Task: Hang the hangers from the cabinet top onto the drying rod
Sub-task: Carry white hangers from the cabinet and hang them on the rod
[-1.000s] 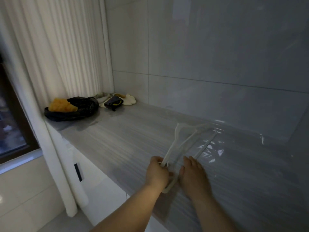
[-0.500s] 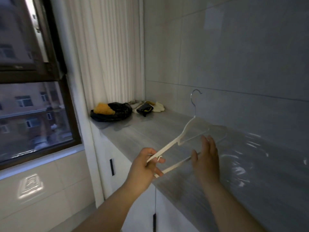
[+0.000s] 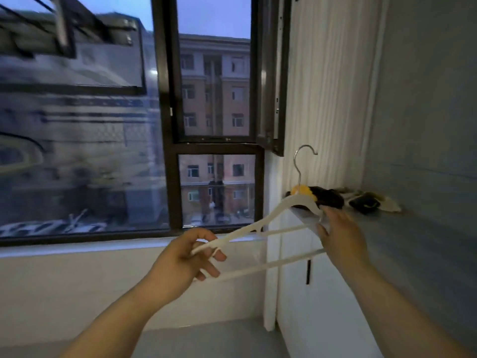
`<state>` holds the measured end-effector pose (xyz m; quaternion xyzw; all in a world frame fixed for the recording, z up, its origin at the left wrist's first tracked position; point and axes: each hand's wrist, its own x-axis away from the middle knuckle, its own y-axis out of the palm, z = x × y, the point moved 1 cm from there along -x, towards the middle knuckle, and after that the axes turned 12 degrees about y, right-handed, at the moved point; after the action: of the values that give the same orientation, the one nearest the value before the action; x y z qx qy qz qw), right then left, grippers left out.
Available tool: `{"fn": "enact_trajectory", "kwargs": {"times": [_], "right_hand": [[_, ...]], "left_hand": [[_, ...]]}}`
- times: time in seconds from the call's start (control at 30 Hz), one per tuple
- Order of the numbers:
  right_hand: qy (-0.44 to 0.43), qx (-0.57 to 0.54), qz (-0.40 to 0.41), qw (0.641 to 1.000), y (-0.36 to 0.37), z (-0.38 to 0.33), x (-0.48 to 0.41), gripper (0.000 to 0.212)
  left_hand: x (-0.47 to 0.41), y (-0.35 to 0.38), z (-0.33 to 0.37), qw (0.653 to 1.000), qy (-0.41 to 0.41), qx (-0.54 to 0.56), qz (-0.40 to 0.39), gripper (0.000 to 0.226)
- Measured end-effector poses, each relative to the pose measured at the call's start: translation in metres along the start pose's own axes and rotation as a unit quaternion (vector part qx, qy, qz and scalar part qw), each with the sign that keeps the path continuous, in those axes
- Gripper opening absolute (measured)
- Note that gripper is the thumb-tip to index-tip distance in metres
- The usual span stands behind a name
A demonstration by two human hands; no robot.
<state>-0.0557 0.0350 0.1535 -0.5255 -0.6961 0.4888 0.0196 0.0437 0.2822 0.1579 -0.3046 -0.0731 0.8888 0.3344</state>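
Head view: a person stands by a dark-framed window (image 3: 214, 143), both bare forearms reaching forward.
Left hand (image 3: 185, 257): fingers closed around the near end of a white hanger (image 3: 260, 226), thumb on top.
Right hand (image 3: 338, 233): fingers loosely spread at the hanger's far end, touching it; whether they grip it cannot be told.
Hanger: held in the air between the two hands, tilted, its metal hook (image 3: 300, 161) pointing up in front of a pale curtain (image 3: 327, 94).
Cabinet top (image 3: 402, 233): grey surface at right, beyond the right hand; a dark bundle with a yellow item (image 3: 320, 196) lies at its far end.
Drying rod: not identifiable here.
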Motion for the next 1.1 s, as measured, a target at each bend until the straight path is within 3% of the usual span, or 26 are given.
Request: {"fn": "enact_trajectory", "kwargs": {"times": [0.17, 0.37, 0.73, 0.93, 1.1], "right_hand": [[-0.098, -0.043, -0.051, 0.993, 0.018, -0.115, 0.052, 0.038], [-0.188, -0.132, -0.110, 0.967, 0.038, -0.219, 0.106, 0.041], [-0.295, -0.178, -0.152, 0.926, 0.041, -0.358, 0.138, 0.034], [-0.325, -0.213, -0.151, 0.909, 0.036, -0.415, 0.115, 0.038], [-0.317, -0.217, -0.149, 0.911, 0.041, -0.442, 0.085, 0.027]], "left_hand": [[0.071, -0.098, 0.029, 0.988, -0.033, -0.134, 0.063, 0.024], [0.138, -0.176, 0.061, 0.948, -0.073, -0.289, 0.109, 0.028], [0.185, -0.264, 0.111, 0.907, -0.062, -0.338, 0.242, 0.025], [0.161, -0.289, 0.123, 0.887, -0.042, -0.366, 0.279, 0.027], [0.123, -0.303, 0.126, 0.879, -0.035, -0.375, 0.292, 0.015]]}}
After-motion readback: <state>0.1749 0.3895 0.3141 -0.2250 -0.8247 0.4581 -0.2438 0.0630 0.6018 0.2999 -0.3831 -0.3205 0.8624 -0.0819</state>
